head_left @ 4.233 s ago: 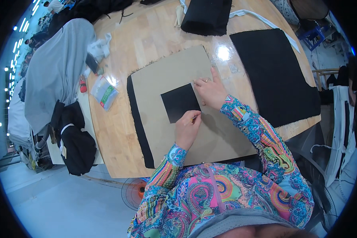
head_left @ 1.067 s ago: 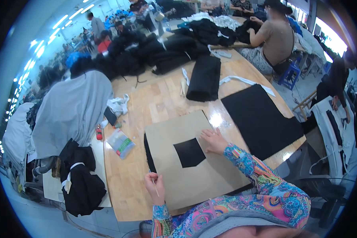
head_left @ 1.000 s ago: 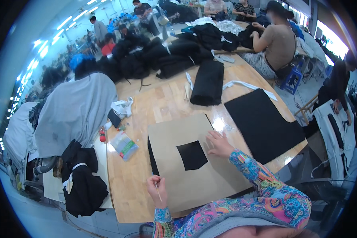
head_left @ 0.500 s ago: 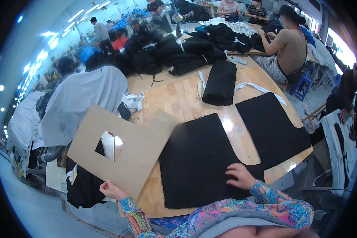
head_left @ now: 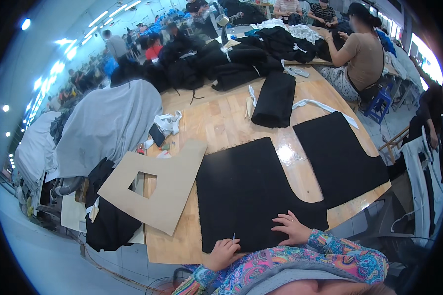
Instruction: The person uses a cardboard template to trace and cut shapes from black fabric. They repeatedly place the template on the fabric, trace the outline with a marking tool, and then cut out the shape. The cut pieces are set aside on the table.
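Below, my right hand (head_left: pixel 293 229) lies open and flat on the black fabric panel (head_left: pixel 246 189) spread across the worktop (head_left: pixel 221 123); my left hand (head_left: pixel 223 252) pinches a thin chalk pencil (head_left: pixel 234 237) at its near edge, beside the cardboard template (head_left: pixel 155 184).

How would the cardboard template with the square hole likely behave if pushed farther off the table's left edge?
The cardboard template looks stiff: it overhangs the wooden table without drooping. It would probably slide as one flat sheet. With much of it already past the edge, it might tip off.

Garment workshop: cut black fabric panels (head_left: pixel 253 191), cardboard pattern (head_left: pixel 157 189), cloth heaps (head_left: pixel 221 59).
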The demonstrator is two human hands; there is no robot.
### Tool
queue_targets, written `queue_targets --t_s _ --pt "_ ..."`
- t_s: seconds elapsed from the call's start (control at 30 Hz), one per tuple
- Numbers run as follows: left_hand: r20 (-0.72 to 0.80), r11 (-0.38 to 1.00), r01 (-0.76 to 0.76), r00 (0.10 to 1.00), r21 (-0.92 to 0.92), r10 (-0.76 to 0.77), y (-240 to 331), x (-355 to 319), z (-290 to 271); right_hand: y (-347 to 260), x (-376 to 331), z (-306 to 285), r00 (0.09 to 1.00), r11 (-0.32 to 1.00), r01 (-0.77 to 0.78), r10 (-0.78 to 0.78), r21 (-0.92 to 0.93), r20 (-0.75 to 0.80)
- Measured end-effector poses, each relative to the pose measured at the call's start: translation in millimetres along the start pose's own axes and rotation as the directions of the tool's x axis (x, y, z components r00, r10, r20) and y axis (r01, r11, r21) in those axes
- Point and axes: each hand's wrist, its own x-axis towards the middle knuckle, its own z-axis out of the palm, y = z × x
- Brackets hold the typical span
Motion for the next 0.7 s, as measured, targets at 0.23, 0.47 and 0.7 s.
queue_targets --t_s 0.23,0.47,0.7 --pt "0.086 0.987 0.061 0.995 -0.152 -0.048 -16.2 -6.9 3.8 1.9 -0.6 2.3 0.999 1.0 0.025 -0.025 0.003 -0.032" --pt "0.301 0.791 0.479 0.873 -0.379 -0.385 -13.4 21.4 -23.6 3.3 -1.1 0.6 0.997 0.999 0.048 -0.047 0.0 -0.059" --pt "0.179 0.863 0.367 0.929 -0.348 -0.323 -20.1 31.4 -35.6 -4.0 3.5 -0.8 0.994 1.0 -0.007 0.005 -0.018 -0.106"
